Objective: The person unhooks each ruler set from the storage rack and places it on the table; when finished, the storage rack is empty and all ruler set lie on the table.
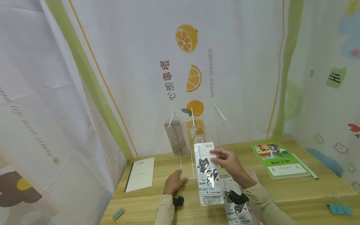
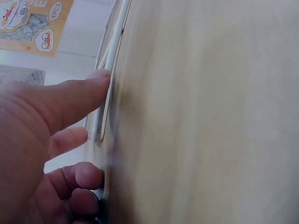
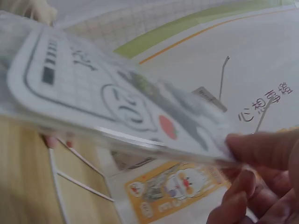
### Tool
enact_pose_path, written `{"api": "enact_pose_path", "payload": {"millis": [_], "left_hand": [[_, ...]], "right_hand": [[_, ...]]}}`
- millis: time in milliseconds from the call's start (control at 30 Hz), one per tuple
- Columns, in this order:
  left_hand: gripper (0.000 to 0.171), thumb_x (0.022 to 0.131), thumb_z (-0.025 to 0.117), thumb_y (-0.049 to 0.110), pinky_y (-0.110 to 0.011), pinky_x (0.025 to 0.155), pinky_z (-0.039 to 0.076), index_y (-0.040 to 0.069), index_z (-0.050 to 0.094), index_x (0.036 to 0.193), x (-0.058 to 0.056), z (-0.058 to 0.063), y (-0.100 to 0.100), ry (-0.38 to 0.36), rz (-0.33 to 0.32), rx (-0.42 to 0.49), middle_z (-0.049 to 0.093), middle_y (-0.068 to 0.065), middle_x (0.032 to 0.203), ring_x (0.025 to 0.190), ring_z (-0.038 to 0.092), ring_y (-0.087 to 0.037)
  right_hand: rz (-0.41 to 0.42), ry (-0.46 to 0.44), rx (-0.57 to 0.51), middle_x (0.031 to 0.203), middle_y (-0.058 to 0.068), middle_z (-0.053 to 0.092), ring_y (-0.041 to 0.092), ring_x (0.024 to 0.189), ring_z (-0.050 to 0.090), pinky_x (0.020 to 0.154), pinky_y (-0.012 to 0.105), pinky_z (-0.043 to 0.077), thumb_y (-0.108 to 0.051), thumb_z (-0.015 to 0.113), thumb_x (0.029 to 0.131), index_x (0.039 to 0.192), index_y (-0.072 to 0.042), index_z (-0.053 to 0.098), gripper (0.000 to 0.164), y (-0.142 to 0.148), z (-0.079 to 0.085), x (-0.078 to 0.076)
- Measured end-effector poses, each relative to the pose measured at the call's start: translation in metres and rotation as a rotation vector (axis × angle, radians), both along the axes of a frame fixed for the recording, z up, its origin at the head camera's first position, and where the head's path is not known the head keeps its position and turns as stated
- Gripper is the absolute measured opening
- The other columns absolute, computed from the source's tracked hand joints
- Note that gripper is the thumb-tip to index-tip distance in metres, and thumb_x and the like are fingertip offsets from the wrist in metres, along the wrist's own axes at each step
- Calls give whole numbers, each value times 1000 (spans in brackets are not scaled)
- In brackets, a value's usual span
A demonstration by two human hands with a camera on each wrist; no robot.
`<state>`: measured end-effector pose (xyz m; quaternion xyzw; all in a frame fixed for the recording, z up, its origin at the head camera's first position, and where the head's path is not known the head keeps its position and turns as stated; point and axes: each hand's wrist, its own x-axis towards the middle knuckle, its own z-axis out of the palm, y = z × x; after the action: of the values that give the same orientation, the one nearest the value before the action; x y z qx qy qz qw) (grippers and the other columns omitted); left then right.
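Note:
My right hand [image 1: 229, 161] pinches a ruler set [image 1: 208, 168] by its upper right edge, between thumb and fingers. The pack is clear plastic with black cats on it and hangs upright in front of a white wire display rack [image 1: 192, 165]. In the right wrist view the ruler set [image 3: 126, 98] slants across, with the fingertips at one end. My left hand [image 1: 175, 182] holds the front left corner of the rack's base; in the left wrist view the thumb lies on the white rod [image 2: 108, 60]. A grey pack [image 1: 175, 137] and a yellow duck pack [image 1: 194, 131] hang on the rack's prongs.
Another ruler set [image 1: 237, 207] lies under my right forearm. A cream notebook [image 1: 139, 175] is at the left, a small blue eraser-like block [image 1: 118, 214] in front of it. To the right are a green book [image 1: 278, 159], a pale green stick [image 1: 305, 165] and a teal binder clip [image 1: 338, 208].

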<state>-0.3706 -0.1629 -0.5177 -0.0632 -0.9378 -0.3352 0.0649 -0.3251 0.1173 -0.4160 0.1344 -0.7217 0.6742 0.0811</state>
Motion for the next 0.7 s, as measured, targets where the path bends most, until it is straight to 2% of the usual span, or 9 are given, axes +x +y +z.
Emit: {"api": "enact_pose_path", "payload": {"millis": [100,233,300,333,400,533,600,700], "left_hand": [[56,87,77,33,-63,92,49,1,62,132,-1,2,-1,7,-5,-8,62,-27,132,117,60,-49],[56,88,77,33,-63,92,49,1,61,132,-2,2,-1,7,-18,-10,62,-27,132,117,60,-50],[56,88,77,33,-63,92,49,1,61,131,-2,2,-1,7,-22,-7,62,-28,131,116,60,-50],[56,88,77,33,-63,92,49,1,61,131,-2,2,-1,5,-24,-6,62,-28,132,116,60,-50],[56,88,77,33,-62,92,49,1,61,132,-2,2,-1,3,-23,-3,62,-27,132,116,60,-49],[56,89,77,32,-62,94,49,1,61,132,-2,0,0,-3,-17,3,62,-27,132,118,60,-49],[57,89,77,32,-62,95,49,1,61,133,-2,0,0,-10,-12,8,62,-27,132,118,60,-49],[57,88,77,32,-63,95,48,1,61,133,-2,1,0,-17,-9,12,62,-27,133,118,59,-49]], "right_hand": [[21,-143,23,66,-5,50,4,52,36,49,17,30,-6,76,87,121,8,66,38,3,-11,6],[41,-253,66,56,-9,41,3,46,26,44,17,23,-6,76,86,119,8,67,37,7,-32,11],[31,-295,99,54,-10,43,3,45,24,44,17,23,-5,76,84,116,6,69,35,8,-43,12],[21,-313,116,56,-10,48,3,45,24,43,17,23,-5,76,82,114,5,70,33,8,-48,13],[15,-339,139,62,-6,59,3,47,37,46,18,33,-3,76,80,111,5,71,32,6,-57,14],[5,-347,187,84,9,71,14,68,61,65,26,48,2,76,76,104,6,72,29,0,-68,16],[-7,-349,215,82,11,71,19,73,65,71,29,49,3,77,74,100,5,73,26,-4,-72,17],[-30,-349,251,76,10,72,20,69,67,69,29,50,5,77,73,96,5,73,24,-10,-75,17]]}}
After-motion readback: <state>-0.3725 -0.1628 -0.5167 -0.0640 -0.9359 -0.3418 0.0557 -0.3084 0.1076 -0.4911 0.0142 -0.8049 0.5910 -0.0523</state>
